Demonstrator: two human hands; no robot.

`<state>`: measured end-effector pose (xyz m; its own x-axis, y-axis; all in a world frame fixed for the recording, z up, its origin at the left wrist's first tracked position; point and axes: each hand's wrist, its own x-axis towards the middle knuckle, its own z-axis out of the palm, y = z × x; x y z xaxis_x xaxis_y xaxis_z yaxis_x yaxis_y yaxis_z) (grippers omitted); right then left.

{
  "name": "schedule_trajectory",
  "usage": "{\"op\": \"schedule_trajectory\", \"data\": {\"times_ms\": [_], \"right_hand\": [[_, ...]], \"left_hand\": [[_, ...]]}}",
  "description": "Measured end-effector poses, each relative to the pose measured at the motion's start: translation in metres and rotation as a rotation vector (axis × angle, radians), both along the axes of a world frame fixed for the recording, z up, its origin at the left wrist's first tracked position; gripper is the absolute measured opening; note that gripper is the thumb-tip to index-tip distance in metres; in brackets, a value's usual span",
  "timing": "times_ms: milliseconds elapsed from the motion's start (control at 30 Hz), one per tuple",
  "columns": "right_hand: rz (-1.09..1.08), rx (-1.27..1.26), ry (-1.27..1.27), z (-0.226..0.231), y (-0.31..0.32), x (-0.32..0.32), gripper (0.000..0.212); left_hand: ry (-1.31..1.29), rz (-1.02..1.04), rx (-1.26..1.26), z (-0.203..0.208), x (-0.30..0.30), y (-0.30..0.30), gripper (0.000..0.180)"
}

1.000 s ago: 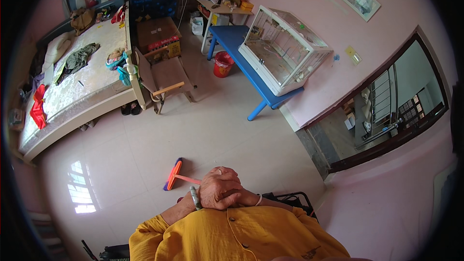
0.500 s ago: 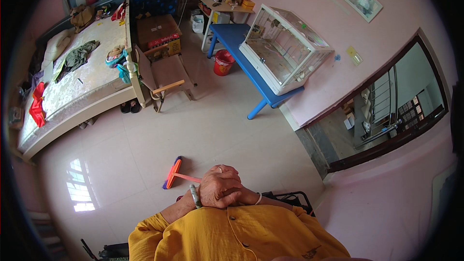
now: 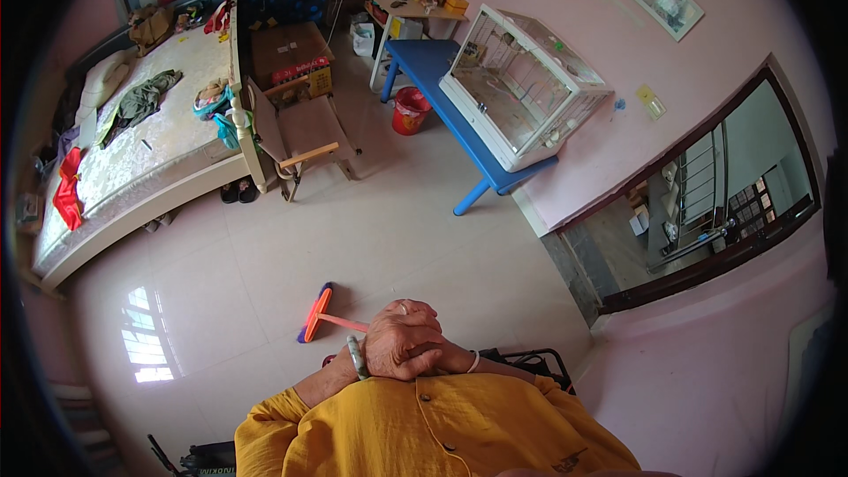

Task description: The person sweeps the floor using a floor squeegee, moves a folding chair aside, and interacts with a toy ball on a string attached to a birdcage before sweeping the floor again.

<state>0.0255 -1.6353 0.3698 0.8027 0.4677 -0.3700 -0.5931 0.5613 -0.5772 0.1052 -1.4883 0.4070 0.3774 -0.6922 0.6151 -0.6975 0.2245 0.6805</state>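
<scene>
In front of my yellow shirt, my hands are folded one over the other. My left hand (image 3: 397, 349), with a pale bangle at its wrist, lies on top with its fingers curled over the other hand. Mostly covered beneath it, my right hand (image 3: 426, 311) is closed; a white band circles that wrist. A broom (image 3: 315, 312) with an orange head and purple bristles rests on the floor just ahead and to the left. Its pink handle runs up behind my hands, where its upper end is hidden, so the grip on it shows only in part.
A folding chair (image 3: 309, 137) stands by the bed (image 3: 159, 181). Beyond are a red bucket (image 3: 409, 112) and a blue table (image 3: 415, 62) bearing a white cage (image 3: 521, 88). A doorway opens on the right. A black metal frame (image 3: 552, 367) is beside my right arm.
The view has shifted very slightly. My folded hands and the broom stay in the same place.
</scene>
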Motion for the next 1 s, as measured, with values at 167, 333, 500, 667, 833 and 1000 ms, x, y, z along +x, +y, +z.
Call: {"op": "schedule_trajectory", "data": {"times_ms": [167, 333, 500, 667, 833, 1000], "right_hand": [[0.015, -0.077, 0.015, -0.001, 0.000, -0.001, 0.046], [0.018, -0.149, 0.042, 0.001, 0.001, 0.000, 0.046], [0.008, -0.147, 0.016, -0.007, -0.001, -0.001, 0.047], [0.071, -0.209, -0.184, -0.030, -0.010, -0.007, 0.048], [0.105, -0.325, -0.073, 0.003, 0.000, -0.001, 0.046], [0.042, -0.265, -0.162, -0.015, -0.004, -0.004, 0.047]], "left_hand": [[0.001, 0.000, -0.002, 0.000, 0.000, -0.001, 0.017], [0.001, -0.006, -0.005, 0.000, 0.001, -0.002, 0.017], [0.010, -0.007, -0.014, 0.000, 0.001, -0.002, 0.017], [0.006, -0.005, -0.007, 0.001, -0.001, -0.003, 0.017], [0.009, -0.010, -0.011, -0.006, -0.002, -0.004, 0.017], [0.019, -0.005, -0.015, -0.003, -0.003, -0.004, 0.017]]}}
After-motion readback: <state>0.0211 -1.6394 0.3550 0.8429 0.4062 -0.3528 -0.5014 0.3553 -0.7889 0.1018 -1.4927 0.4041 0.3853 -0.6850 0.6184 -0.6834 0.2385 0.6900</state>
